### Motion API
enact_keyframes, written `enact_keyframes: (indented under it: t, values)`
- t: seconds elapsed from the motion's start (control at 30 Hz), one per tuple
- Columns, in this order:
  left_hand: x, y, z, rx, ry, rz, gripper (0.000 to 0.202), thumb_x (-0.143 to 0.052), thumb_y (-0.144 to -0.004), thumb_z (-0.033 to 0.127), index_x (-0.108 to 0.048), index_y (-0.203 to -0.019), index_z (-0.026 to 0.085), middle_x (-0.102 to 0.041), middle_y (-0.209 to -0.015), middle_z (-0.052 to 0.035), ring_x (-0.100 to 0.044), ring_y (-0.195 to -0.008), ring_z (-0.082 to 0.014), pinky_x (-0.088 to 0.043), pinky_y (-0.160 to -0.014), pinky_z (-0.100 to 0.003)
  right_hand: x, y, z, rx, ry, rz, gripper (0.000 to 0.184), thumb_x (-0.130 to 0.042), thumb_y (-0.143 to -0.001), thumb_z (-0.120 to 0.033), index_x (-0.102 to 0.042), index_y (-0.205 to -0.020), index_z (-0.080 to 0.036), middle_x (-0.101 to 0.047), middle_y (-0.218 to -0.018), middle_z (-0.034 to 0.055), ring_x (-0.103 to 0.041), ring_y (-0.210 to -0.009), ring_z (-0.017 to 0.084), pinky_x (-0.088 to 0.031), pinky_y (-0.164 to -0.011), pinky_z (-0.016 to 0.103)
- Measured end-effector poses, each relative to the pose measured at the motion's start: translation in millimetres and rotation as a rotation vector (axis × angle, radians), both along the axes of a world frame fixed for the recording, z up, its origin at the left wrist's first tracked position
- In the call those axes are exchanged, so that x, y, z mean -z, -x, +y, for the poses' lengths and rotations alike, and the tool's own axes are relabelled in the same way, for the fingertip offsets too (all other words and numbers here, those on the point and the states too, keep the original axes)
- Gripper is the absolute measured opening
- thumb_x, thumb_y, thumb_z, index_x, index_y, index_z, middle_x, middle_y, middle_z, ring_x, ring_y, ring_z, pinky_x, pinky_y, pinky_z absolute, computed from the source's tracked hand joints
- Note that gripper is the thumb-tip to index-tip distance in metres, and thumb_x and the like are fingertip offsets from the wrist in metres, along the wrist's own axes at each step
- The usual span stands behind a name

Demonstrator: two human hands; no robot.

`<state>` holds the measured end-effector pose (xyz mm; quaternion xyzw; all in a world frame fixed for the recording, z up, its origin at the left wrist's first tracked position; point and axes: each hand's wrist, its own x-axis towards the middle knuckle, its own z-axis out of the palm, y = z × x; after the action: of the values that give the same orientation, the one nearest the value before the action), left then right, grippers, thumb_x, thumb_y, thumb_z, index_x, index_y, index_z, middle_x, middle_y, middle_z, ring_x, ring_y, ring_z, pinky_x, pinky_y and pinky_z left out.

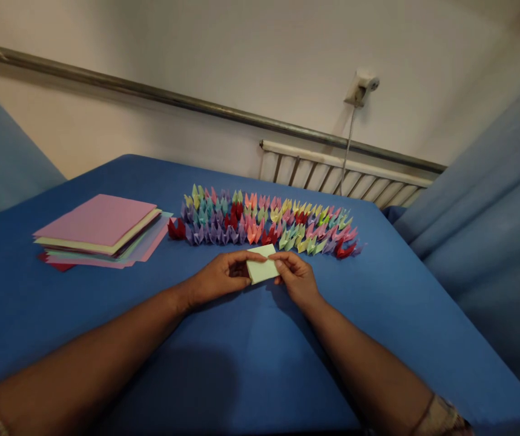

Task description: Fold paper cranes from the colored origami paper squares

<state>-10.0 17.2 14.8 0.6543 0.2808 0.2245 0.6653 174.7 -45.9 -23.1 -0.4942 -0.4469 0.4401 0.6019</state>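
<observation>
Head view: I look down past both forearms at the blue-covered bench.
Folded sheet: pale green, doubled over into a small oblong. It lies near the bench's middle, between my hands.
Left hand: clamped on the sheet's left end, with the thumb on top and the fingers curled against the cloth.
Right hand: pinching the right end, fingertips along the upper edge.
Why held so: gripping both ends, I judge, keeps the layers lined up and pressed flat against the bench.
Folded pieces: many small coloured ones, packed upright in rows just at 12 o'clock of my hands. I judge that they are close enough to reach without leaning.
Paper stack: loose square sheets with a pink one on top, at 10 o'clock and well apart from my hands. I judge that it is out of the way there.
Containers: no box or tray shows. The stack and the pieces rest straight on the cloth.
Behind: a radiator at 1 o'clock, with a plug on the wall above it.
</observation>
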Motion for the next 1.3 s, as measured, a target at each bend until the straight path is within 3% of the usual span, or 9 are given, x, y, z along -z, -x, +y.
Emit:
enact_keyframes:
  t: [0.23,0.4,0.57,0.87,0.97,1.13,1.3]
  values:
    - [0.9,-1,1,-0.067,-0.077,0.071,0.035,-0.068,-0.074,0.026,-0.067,-0.107,0.015,-0.067,-0.081,-0.0023,-0.061,-0.069,-0.0132,-0.046,-0.064,-0.025,0.4,0,0,-0.011,-0.011,0.015,0.022,-0.064,-0.080,-0.041,-0.068,-0.091,-0.022,-0.058,-0.065,-0.0034,-0.049,-0.051,0.009,-0.043,-0.049,0.022]
    - [0.3,-2,0,-0.017,-0.027,-0.022,0.047,-0.075,-0.067,0.023,-0.064,-0.112,0.018,-0.070,-0.102,-0.0057,-0.065,-0.089,-0.0171,-0.050,-0.080,-0.030,-0.5,-1,1,-0.016,-0.010,0.048,0.025,-0.066,-0.079,-0.043,-0.067,-0.091,-0.021,-0.058,-0.064,-0.0035,-0.049,-0.050,0.009,-0.042,-0.047,0.022]
    - [-2.1,-2,-2,-0.002,-0.009,-0.019,0.049,-0.075,-0.067,0.019,-0.062,-0.115,0.019,-0.070,-0.095,-0.0039,-0.066,-0.086,-0.0166,-0.051,-0.078,-0.030,-2.7,-4,2,-0.011,0.002,0.062,0.029,-0.067,-0.076,-0.045,-0.067,-0.091,-0.021,-0.058,-0.064,-0.0036,-0.050,-0.049,0.009,-0.042,-0.047,0.022]
    - [3.2,-1,2,-0.027,-0.028,-0.030,0.046,-0.075,-0.067,0.022,-0.064,-0.112,0.019,-0.072,-0.100,-0.0058,-0.067,-0.091,-0.0186,-0.051,-0.080,-0.032,-2.3,-4,2,-0.012,0.022,0.059,0.029,-0.068,-0.075,-0.046,-0.067,-0.089,-0.021,-0.058,-0.062,-0.0037,-0.050,-0.048,0.009,-0.041,-0.047,0.022]
    - [6.0,-2,3,-0.062,-0.032,-0.024,0.036,-0.073,-0.069,0.024,-0.067,-0.104,0.017,-0.072,-0.096,-0.0059,-0.067,-0.087,-0.0180,-0.051,-0.079,-0.031,-2.1,-2,2,-0.021,0.030,0.043,0.028,-0.067,-0.075,-0.046,-0.067,-0.088,-0.021,-0.058,-0.063,-0.0039,-0.049,-0.050,0.009,-0.043,-0.048,0.023]
    - [6.2,-4,2,-0.193,-0.060,0.012,0.019,-0.069,-0.070,0.025,-0.067,-0.086,0.015,-0.067,-0.075,-0.0001,-0.061,-0.066,-0.0127,-0.047,-0.065,-0.025,-5.3,0,-5,-0.061,-0.026,-0.023,0.021,-0.062,-0.079,-0.040,-0.066,-0.089,-0.022,-0.061,-0.068,-0.0018,-0.056,-0.060,0.012,-0.046,-0.057,0.025]
    - [3.9,-5,0,-0.271,-0.071,-0.008,0.021,-0.071,-0.069,0.030,-0.066,-0.083,0.016,-0.066,-0.076,0.0000,-0.060,-0.068,-0.0130,-0.047,-0.065,-0.025,-1.7,-1,-9,-0.119,-0.145,-0.167,0.023,-0.068,-0.077,-0.030,-0.064,-0.099,-0.024,-0.065,-0.091,0.0020,-0.060,-0.080,0.015,-0.048,-0.073,0.028]
